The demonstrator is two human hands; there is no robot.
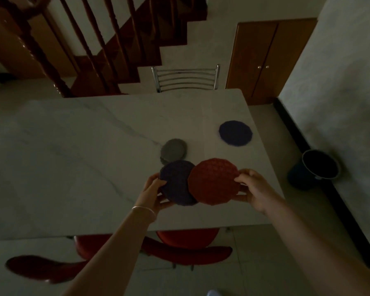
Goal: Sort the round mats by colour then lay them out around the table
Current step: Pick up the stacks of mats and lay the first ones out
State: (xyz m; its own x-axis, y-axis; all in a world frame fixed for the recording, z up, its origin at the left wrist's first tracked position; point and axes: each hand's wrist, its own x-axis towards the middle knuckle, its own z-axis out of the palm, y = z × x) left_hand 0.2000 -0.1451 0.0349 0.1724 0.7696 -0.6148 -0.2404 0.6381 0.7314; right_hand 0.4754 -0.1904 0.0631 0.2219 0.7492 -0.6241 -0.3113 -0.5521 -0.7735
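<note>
- The left hand (153, 192) is gripping the dark blue mat (175, 182) at its 9 o'clock edge, and the right hand (251, 189) is pinching the red mat (213, 183) at its 3 o'clock edge; the two hands are well apart, each clamped on its own mat.
- The red mat is overlapping the blue one's right side, which suggests the person is pulling two colours apart to sort them.
- Both held mats are hanging just above the surface (73, 157), toward its near right part.
- At 12 o'clock from the blue mat, a small grey stack (173, 150) is lying on the surface, probably a finished colour pile.
- At 2 o'clock, near the far right corner, a second blue mat (235, 133) is lying alone, apparently already laid out or parked.
- The room is dim, so whether the dark mats are blue or purple is hard to tell.
- How many mats the grey stack is holding cannot be counted; a lower edge is only just peeking out.
- The fingers under both held mats are hidden.
- Red chairs (192, 251) are tucked partly beneath the near edge.
</note>
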